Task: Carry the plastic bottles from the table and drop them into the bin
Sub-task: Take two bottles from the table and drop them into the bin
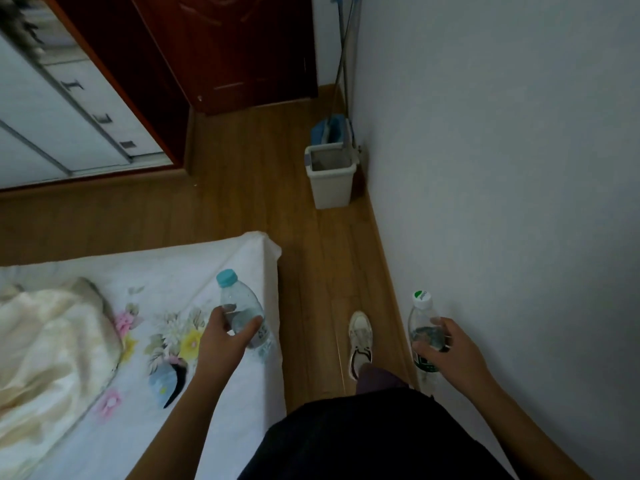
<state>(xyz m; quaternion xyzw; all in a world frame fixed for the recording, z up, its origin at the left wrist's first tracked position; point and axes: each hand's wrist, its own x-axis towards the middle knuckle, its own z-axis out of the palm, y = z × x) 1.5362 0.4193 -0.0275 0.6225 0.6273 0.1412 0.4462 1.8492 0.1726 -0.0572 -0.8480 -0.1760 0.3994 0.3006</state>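
**Two bottles in hand, bin ahead by the wall**

The left hand [221,332] is wrapped around a clear bottle with a blue cap [242,311], held over the near right corner of the flower-print bed [152,271]; its long axis tilts, cap up and leaning far-left. The right hand [446,348] grips a clear bottle with a white and green cap [423,323], nearly upright, cap up, close to the right wall [502,168]. The white bin [330,185] stands open on the wooden floor, far ahead against that wall, well apart from both bottles.

- Bin [330,176] ahead on floor [249,174], against right wall [502,168].
- Mop [334,128] behind bin.
- Bed [145,282] left; door [235,46] beyond.
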